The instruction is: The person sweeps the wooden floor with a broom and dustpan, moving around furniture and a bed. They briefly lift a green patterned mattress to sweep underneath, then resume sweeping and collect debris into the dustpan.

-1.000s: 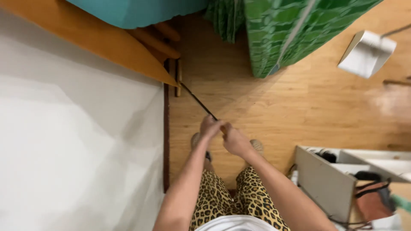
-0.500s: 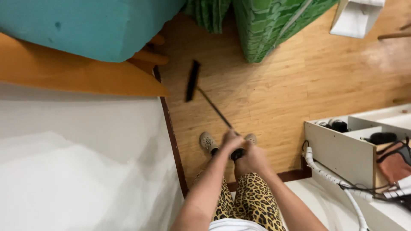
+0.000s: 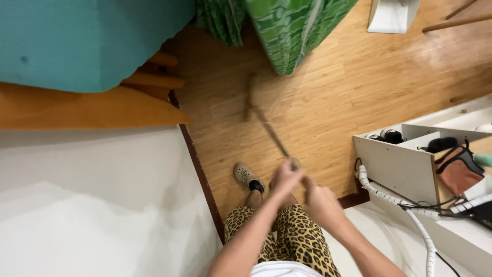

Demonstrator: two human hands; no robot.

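Left hand (image 3: 286,178): I am closing it round the near end of the broom handle (image 3: 271,134). Right hand (image 3: 319,201): I am wrapping it round the same stick, just nearer me. Broom head (image 3: 250,100): blurred, lying on the wooden floor (image 3: 328,97) at the far end, near the green patterned cloth (image 3: 287,31) and right of the teal cushion (image 3: 87,41). Progress: I am judging the sweeping under way; no gathered dust is showing, so how much floor is left I cannot tell.

No packages, labels, signs or screens visible.
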